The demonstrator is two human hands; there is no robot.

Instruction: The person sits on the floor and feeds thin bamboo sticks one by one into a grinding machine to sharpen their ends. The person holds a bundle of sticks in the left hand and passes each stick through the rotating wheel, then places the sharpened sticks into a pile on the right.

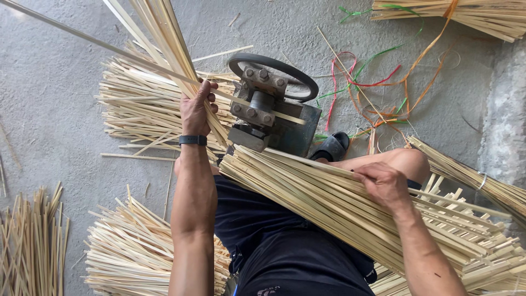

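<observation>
Head cam: L hand (196, 111) grips thin bamboo strips (164, 38); R hand (385, 185) presses flat strip bundle (307, 192) on lap.

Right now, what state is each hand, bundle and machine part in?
Left hand: fingers closed around raised bamboo strips.
Right hand: resting palm-down on the lap bundle, fingers curled over it.
Lap bundle: loose, lying slanted across the thighs.
Splitting machine: on the floor, one strip fed through.
Top-right bundle: tied with an orange band.
Coloured strings: loose, tangled on the floor.
</observation>
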